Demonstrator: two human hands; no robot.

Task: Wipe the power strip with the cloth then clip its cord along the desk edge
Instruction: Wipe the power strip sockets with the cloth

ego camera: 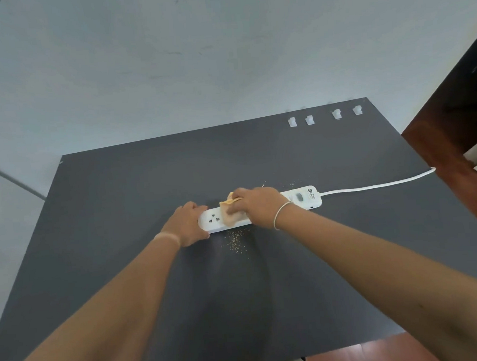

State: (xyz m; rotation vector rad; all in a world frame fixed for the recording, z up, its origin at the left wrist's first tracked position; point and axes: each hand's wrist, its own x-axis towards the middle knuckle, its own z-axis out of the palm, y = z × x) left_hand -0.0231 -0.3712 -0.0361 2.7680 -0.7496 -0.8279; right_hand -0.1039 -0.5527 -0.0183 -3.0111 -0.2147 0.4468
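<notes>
A white power strip (302, 198) lies across the middle of the dark grey desk (121, 204). My left hand (187, 222) grips its left end, thumb and fingers around the sides. My right hand (257, 205) presses a small yellow-orange cloth (229, 213) onto the strip's middle, covering several sockets. The white cord (377, 184) runs right from the strip and drops over the desk's right edge. Several white cable clips (309, 119) sit along the far right edge of the desk.
Fine crumbs (235, 240) are scattered on the desk just in front of the strip, and a few more lie behind it (290, 183). A pale wall rises behind the desk. Dark furniture (461, 105) stands at the right, over a reddish floor.
</notes>
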